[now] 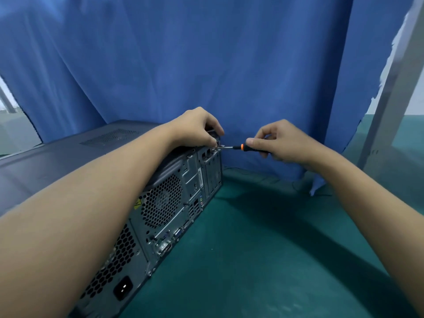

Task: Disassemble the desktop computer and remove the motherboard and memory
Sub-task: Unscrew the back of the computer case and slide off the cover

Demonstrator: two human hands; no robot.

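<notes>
1. The desktop computer [165,203] lies on its side on the green tabletop [252,249], rear panel facing the viewer's right, near a hanging blue cloth [206,65].
2. The side panel [68,157] is uppermost, closed and seated. No interior is exposed, so the motherboard and memory are out of sight, presumably inside.
3. The left hand [197,127] has its fingers curled over the far rear corner of the case, gripping it.
4. The right hand [282,143] pinches the orange-and-black handle of a screwdriver [241,147]. The shaft lies level, its tip at a fastener [221,146] on the rear edge beside the left fingers.
5. Assessment: the job is at its opening stage, on a cover fastener. Whether other cover fasteners are out cannot be told.
6. Outstanding: cover removal, memory extraction, cable and board screw release, motherboard lift-out.
</notes>
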